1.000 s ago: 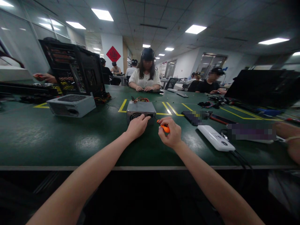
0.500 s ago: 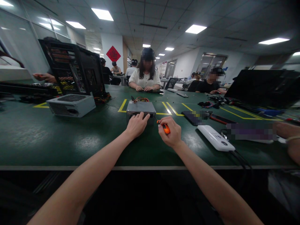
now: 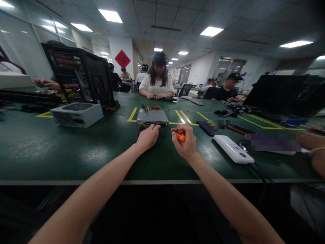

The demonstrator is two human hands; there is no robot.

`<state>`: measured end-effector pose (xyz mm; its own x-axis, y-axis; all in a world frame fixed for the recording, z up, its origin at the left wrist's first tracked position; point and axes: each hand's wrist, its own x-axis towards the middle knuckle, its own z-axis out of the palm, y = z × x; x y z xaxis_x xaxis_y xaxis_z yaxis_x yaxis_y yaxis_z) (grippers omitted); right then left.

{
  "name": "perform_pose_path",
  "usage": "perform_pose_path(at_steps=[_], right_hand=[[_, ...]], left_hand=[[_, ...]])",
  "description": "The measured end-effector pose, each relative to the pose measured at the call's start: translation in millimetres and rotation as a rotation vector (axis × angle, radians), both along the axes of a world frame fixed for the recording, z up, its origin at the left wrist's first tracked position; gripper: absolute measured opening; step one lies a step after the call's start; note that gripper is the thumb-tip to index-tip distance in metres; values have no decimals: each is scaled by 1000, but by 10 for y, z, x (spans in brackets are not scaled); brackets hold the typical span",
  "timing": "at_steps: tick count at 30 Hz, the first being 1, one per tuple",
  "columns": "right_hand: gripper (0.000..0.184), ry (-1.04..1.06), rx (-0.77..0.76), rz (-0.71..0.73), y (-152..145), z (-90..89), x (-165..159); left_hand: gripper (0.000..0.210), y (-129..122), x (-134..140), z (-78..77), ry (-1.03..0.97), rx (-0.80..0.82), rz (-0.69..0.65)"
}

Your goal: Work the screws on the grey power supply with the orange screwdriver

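Observation:
A grey power supply unit [image 3: 153,115] rests on the green table in front of me, with a fan grille on its near face and coloured cables behind it. My left hand [image 3: 148,138] is at this near face, its fingers drawn together by the right part; whatever is between the fingertips is hidden. Just to the right, my right hand [image 3: 186,140] is closed round the orange and black handle of a screwdriver [image 3: 180,136]. Its thin shaft points left toward the unit's right edge; the tip's contact is too small to tell.
Another power supply [image 3: 76,114] and an open black computer case [image 3: 81,74] stand left. To the right lie a white power strip [image 3: 233,149], a dark phone-like slab [image 3: 208,127] and a black monitor [image 3: 286,96]. A person [image 3: 156,83] sits opposite; another person's hand [image 3: 312,140] is far right.
My left fingers have drawn together and shifted slightly down, uncovering more of the fan grille. My right hand has turned the screwdriver handle slightly and remains in nearly the same place.

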<state>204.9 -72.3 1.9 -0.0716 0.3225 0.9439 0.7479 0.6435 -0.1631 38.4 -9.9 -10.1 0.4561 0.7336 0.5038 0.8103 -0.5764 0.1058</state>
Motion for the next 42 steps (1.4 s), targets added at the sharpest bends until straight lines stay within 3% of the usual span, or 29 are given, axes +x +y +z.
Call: perform_pose_path(at_steps=[3, 9, 14, 21, 27, 32, 35, 38, 42], right_hand=[[20, 15, -23, 25, -8, -4, -7], [11, -162, -72, 70, -57, 24, -9], [8, -126, -101, 96, -57, 15, -12], [7, -234, -147, 83, -79, 38, -6], [7, -132, -199, 126, -75, 29, -9], [8, -214, -193, 101, -101, 40, 0], [5, -148, -203, 89, -97, 41, -4], [6, -98, -206, 108, -104, 46, -11], [11, -190, -174, 98, -133, 65, -7]], left_hand=[[29, 18, -27, -7, -23, -32, -20], [18, 93, -84, -103, 17, -101, -184], [14, 117, -104, -127, 55, -125, -250], [12, 131, -96, -120, 49, -137, -182], [13, 119, -100, -112, 89, -124, -152], [23, 26, -47, -57, 140, 10, -126], [31, -3, -7, -40, 156, 79, -90], [36, 0, 7, -44, 152, 90, -56], [39, 8, 10, -54, 129, 81, -53]])
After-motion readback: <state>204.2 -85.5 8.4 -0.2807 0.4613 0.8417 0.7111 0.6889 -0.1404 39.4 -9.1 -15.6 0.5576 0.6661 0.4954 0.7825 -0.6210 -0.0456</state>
